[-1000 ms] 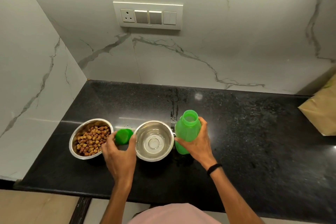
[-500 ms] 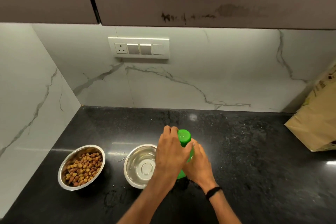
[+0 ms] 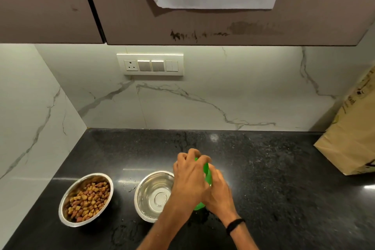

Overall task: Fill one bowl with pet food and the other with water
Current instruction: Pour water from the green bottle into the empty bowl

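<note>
Fingers [image 3: 192, 154] of the left hand [image 3: 189, 178] curled over the top of the one green plastic bottle [image 3: 207, 174], the right hand [image 3: 218, 196] gripping its body, just right of two round steel bowls, the near bowl [image 3: 142, 193] seemingly holding water, the far bowl [image 3: 81, 181] brown kibble [image 3: 88, 201], with black stone counter [image 3: 284, 168] open rightward.

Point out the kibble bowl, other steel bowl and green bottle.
kibble bowl [image 3: 67, 194], head view, left inner wall
other steel bowl [image 3: 144, 191], head view, inner wall
green bottle [image 3: 207, 172], head view, exposed upper side

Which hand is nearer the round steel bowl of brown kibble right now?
Left. The left hand grips the top of the green plastic bottle, right of the round steel bowl of brown kibble; the right hand holds the bottle's body, farther right.
</note>
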